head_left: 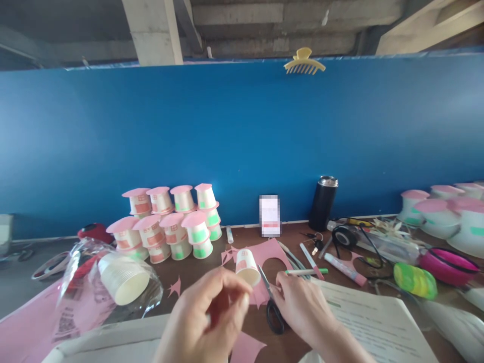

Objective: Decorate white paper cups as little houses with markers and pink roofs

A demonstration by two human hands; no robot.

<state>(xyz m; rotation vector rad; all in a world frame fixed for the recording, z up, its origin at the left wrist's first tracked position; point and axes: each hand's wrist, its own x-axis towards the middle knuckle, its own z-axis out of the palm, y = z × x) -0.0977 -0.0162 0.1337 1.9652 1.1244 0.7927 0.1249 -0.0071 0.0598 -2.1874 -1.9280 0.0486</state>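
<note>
My left hand (212,312) is raised in front, fingers curled and the thumb against the index finger; whatever they hold, if anything, is hidden. Just beyond its fingertips a white paper cup (247,268) with red window drawings lies on its side, mouth toward me. My right hand (298,302) is curled low over the table, thumb and finger closed at the black-handled scissors (276,316), whose blades point away toward the cup. A green-and-white marker (313,271) lies just behind its knuckles. Cut pink paper (274,248) lies under and behind the cup.
Stacked decorated cups with pink tops (177,242) stand at left, beside plain nested cups (128,280) in plastic. A black bottle (324,204) and a blurred upright panel (269,217) stand near the blue partition (227,126). Printed paper (374,322) lies right.
</note>
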